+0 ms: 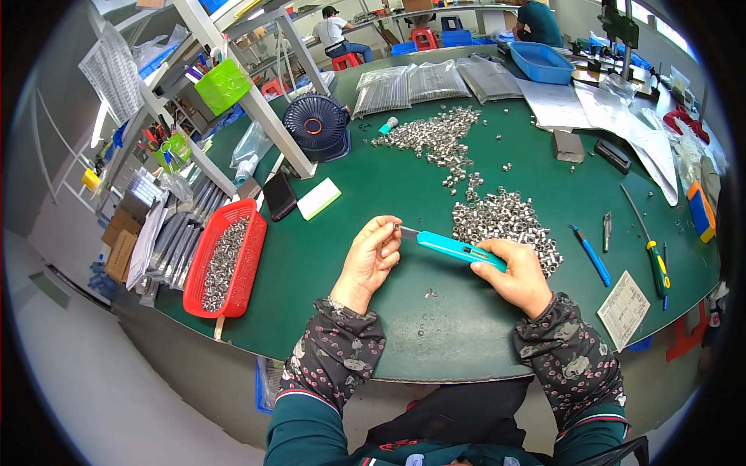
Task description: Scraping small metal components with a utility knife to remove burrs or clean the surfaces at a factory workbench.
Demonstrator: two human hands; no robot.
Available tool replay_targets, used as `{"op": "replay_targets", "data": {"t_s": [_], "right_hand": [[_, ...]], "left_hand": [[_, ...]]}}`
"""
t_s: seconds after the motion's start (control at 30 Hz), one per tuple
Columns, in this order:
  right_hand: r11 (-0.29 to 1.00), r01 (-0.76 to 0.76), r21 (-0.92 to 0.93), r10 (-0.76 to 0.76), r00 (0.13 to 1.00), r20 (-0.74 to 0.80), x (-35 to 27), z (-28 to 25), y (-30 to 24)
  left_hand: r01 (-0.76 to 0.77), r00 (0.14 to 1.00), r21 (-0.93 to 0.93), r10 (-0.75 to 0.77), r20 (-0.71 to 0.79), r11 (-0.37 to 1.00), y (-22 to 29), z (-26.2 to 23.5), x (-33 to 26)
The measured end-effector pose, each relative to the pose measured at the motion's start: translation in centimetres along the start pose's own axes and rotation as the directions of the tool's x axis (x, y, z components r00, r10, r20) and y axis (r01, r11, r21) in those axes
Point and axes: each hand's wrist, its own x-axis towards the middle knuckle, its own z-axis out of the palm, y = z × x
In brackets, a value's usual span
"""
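My right hand (519, 276) grips a turquoise utility knife (454, 248) by its handle, the blade end pointing left. My left hand (373, 256) pinches a small metal part at its fingertips, right against the knife's tip. Both hands hover over the green table (365, 202). Just behind my right hand lies a heap of small silver metal parts (505, 221). A few loose parts (429, 293) lie on the table between my wrists.
A red basket (252, 260) of metal parts sits at the left. A second heap of parts (435, 136), a round dark fan (315, 126), a phone (279, 195), plastic bags (435, 81), a blue tray (542, 62), a blue pen (592, 256) and screwdrivers (651, 245) lie around. Two people sit far behind.
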Motion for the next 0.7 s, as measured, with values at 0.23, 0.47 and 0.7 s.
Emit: {"op": "replay_targets", "data": {"t_s": [0.23, 0.47, 0.7], "right_hand": [[1.0, -0.012, 0.005, 0.012, 1.0, 0.025, 0.0, 0.0, 0.3], [0.955, 0.133, -0.266, -0.165, 0.981, -0.101, -0.4, 0.1, -1.1], [0.972, 0.162, -0.171, -0.201, 0.949, -0.243, -0.1, 0.3, 0.3]], "left_hand": [[-0.028, 0.997, 0.1, 0.02, 0.079, 0.995, -0.2, -0.4, 0.0], [0.007, 1.0, 0.077, -0.007, 0.004, 0.997, -0.5, -0.5, 0.0], [0.04, 0.997, 0.081, -0.035, -0.069, 0.996, -0.4, 0.1, -0.2]]}}
